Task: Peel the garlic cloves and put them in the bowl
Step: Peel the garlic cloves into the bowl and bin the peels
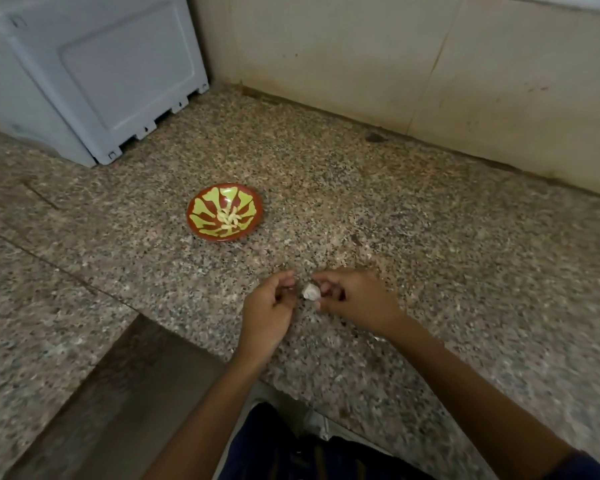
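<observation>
Item: garlic clove [310, 292], small, light, firm under papery loose skin, pinched in my right hand [352, 299] over the near counter; best held by its body, skin picked at the tip. My left hand [271, 306] beside it is curled, apparently empty. Peeled cloves [230, 218], pale and smooth, lie in the glazed red-and-green bowl [201, 232], farther left on speckled granite counter [430, 237].

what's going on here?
A person is peeling garlic over a granite counter. The right hand pinches a garlic piece with papery skin still on it; the left hand sits beside it, fingers curled. A red-and-green bowl farther back already holds several peeled cloves.
</observation>
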